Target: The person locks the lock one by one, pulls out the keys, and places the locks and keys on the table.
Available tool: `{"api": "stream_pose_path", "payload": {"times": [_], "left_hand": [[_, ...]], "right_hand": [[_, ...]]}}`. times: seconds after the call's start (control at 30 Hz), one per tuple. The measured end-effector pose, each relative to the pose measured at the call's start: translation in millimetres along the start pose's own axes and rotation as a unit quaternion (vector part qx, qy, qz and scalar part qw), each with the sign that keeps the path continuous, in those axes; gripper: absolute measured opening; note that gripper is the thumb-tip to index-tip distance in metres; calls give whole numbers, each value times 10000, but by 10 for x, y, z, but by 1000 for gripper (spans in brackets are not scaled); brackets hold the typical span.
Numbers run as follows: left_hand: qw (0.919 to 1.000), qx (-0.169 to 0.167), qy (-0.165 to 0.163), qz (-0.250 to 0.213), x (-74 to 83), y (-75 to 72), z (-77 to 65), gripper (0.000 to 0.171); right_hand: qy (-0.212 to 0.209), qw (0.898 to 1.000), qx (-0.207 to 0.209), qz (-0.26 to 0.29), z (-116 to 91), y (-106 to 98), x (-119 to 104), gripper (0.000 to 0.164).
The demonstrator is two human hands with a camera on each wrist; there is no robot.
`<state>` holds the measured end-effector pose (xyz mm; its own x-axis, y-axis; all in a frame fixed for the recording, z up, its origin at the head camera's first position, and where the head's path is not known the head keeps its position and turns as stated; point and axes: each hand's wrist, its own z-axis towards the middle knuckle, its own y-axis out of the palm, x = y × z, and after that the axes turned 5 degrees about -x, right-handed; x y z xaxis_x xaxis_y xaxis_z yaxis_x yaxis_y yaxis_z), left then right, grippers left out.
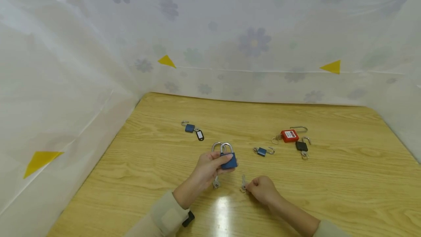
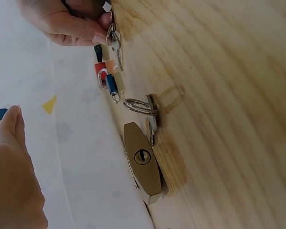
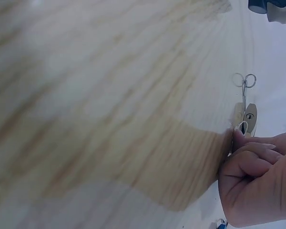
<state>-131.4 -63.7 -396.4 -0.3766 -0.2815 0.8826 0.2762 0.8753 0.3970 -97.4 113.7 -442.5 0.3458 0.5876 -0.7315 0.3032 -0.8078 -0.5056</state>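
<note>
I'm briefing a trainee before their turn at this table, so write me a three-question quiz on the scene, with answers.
1. Which colour is the padlock in the left hand?
A) red
B) blue
C) black

2. True or false: in the head view, the red padlock lies to the left of the left hand.

3. Complete the sentence: the right hand holds a small metal ___.

Answers:
1. B, blue.
2. False; it lies to the right.
3. key.
</note>
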Motion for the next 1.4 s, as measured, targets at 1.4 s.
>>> {"api": "stream_pose_path", "payload": {"times": [1.4], "left_hand": [[9840, -326, -374, 1710, -119, 203, 270, 33]], "right_hand": [[-1506, 9625, 251, 2242, 1, -263, -237, 33]]}}
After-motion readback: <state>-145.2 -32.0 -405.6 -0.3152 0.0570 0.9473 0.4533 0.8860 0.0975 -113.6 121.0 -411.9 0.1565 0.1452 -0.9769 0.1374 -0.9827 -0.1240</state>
